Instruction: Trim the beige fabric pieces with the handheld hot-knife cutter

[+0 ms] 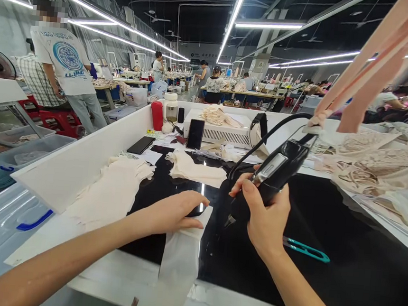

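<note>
The looped cord [264,139] could snag, jerking the tool [285,166] clasped in the right hand [269,221] into the cloth [181,256] by the left hand [172,210], whose hold I cannot tell

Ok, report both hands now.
Left hand: at the cream, rectangular fabric strip; whether it grips can't be told.
Right hand: closed around the black plastic handheld tool with silver metal parts.

Dark object [197,211] part-hidden by left hand [175,211]

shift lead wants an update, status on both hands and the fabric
right hand gripping black handheld tool; left hand on pale fabric strip; teal snips beside right wrist
</note>
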Demonstrator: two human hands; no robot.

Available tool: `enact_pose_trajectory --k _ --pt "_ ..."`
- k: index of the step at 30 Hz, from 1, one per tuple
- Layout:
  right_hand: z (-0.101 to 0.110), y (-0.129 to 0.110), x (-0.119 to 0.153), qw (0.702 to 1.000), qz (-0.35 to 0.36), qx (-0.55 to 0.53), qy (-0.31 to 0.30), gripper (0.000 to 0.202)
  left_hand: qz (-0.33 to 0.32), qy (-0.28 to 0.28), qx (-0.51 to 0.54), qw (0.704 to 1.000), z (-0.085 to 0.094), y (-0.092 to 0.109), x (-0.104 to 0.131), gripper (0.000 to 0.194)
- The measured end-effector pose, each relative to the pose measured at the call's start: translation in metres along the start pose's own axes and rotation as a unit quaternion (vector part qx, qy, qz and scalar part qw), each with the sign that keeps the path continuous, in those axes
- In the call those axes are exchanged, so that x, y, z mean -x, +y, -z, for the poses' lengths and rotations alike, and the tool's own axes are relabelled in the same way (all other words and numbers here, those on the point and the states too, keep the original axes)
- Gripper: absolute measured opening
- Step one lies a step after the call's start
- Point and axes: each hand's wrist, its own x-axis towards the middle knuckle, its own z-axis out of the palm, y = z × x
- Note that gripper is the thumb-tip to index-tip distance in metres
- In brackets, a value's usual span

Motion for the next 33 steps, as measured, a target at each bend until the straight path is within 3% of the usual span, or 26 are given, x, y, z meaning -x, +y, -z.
enact_pose_trajectory --k 4,9,21,33 --pt "-0.006 0.0 0.003 1.0 -0.005 -0.002 -0.008 0.04 0.012 -0.079 0.046 0.996 -0.003 -0.012 -0.012 0.065" --pt "-0.013 0.001 0.007 0.999 -0.018 -0.027 -0.017 0.037 0.055 -0.154 0.064 0.984 -0.004 -0.013 -0.012 0.063" --pt "-0.037 0.0 0.019 0.992 -0.057 -0.112 -0.028 0.038 0.061 -0.196 0.035 0.978 0.005 -0.015 -0.006 0.068" --pt "-0.038 0.007 0.02 0.992 -0.05 -0.118 -0.018 0.041 0.052 -0.199 0.04 0.978 0.004 -0.017 -0.006 0.068"
